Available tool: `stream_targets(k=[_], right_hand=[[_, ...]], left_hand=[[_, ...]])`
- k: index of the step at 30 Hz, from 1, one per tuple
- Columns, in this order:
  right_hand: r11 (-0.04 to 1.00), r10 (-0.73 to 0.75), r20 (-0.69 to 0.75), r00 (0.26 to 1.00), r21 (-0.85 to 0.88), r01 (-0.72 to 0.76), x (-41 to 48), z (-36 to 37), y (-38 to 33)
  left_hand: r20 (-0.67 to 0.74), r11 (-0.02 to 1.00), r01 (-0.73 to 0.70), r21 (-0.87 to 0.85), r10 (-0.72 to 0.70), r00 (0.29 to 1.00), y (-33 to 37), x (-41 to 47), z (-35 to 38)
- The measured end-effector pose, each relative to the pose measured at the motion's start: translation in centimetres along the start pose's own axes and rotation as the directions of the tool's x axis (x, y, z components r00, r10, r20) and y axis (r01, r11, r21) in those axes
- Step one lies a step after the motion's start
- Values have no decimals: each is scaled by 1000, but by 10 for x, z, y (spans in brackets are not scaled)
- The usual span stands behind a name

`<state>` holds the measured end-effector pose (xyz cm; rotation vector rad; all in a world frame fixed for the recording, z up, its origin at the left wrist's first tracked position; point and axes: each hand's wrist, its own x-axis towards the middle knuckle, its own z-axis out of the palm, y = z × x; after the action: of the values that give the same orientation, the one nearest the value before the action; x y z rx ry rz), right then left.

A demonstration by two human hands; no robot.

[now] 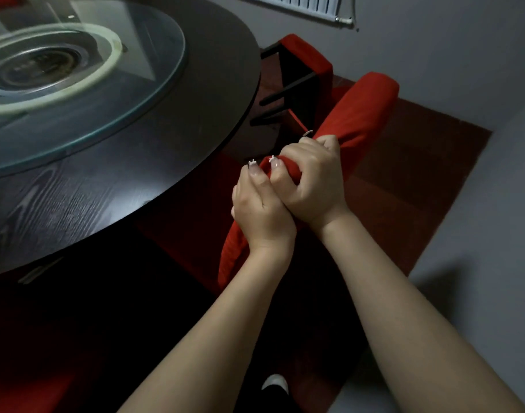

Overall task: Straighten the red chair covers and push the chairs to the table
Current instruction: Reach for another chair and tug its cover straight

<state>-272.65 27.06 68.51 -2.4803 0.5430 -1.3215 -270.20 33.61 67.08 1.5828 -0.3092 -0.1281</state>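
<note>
Left hand point(261, 207) and right hand point(312, 180) grip the red fabric chair cover point(365, 114); we judge we are straightening it, and pushing in comes next.

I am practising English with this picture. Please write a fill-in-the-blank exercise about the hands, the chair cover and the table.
1. The left hand and the right hand both grip the ___ chair cover.
2. The dark table is ___ in shape.
3. The turntable on it is made of ___.
4. The radiator hangs on the ___.

Missing words: red, round, glass, wall.
</note>
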Motion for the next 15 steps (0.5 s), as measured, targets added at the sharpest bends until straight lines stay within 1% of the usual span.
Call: stream_targets(k=[4,10,15], right_hand=[[999,22,36,999,-25,-21,-5,-1,-9],[992,86,43,995,-92,-81,-14,4,-24],[995,73,74,995,-68,-68,-34,15,-38]], left_hand=[[1,999,-26,18,26,1000,-1,-3,-8],[-14,999,-16,38,17,1000,-13,-5,-20],[-26,999,0,39,1,1000,-27,-13,-37]])
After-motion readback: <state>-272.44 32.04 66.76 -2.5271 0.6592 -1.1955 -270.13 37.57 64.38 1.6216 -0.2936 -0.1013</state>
